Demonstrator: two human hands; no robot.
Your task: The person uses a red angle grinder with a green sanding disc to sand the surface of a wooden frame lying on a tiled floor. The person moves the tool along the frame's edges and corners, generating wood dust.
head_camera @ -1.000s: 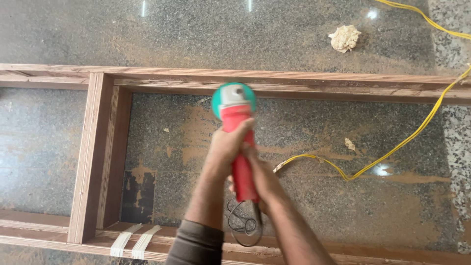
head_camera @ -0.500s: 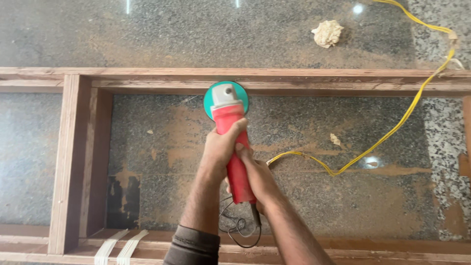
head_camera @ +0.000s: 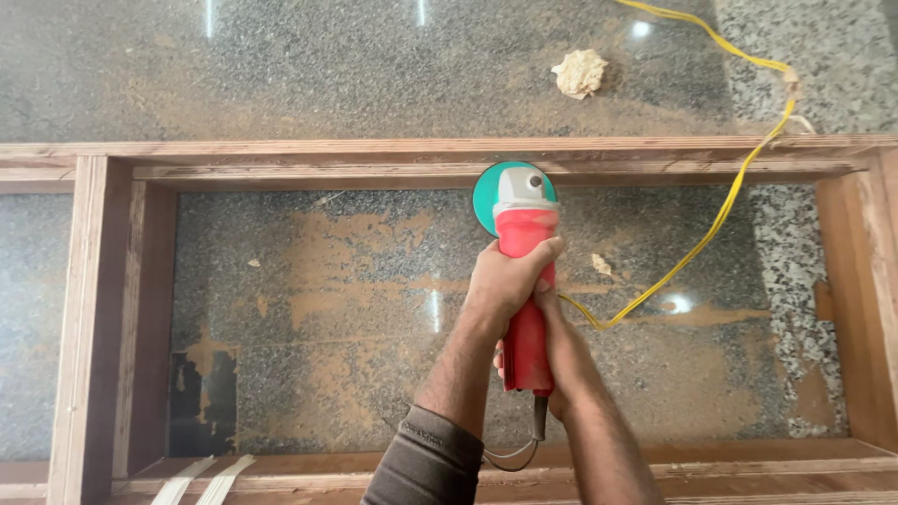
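Note:
I hold a red angle grinder (head_camera: 524,290) with a grey head and a green sanding disc (head_camera: 486,194) in both hands. My left hand (head_camera: 505,279) grips the front of its red body, just behind the head. My right hand (head_camera: 554,360) wraps the rear of the handle, mostly hidden behind the tool. The disc sits against the inner face of the far rail of a wooden frame (head_camera: 281,161) that lies on the granite floor. A black cord (head_camera: 524,447) hangs from the grinder's back end.
A yellow cable (head_camera: 725,210) runs from the top right across the frame's far rail to the floor inside it. A crumpled wad (head_camera: 580,73) lies beyond the frame. Sawdust covers the floor (head_camera: 327,271). Frame uprights stand at left (head_camera: 89,318) and right (head_camera: 865,281).
The view has shifted, so the frame's left upright sits farther left and its right upright has come into sight. The grinder and both hands have moved right along the far rail.

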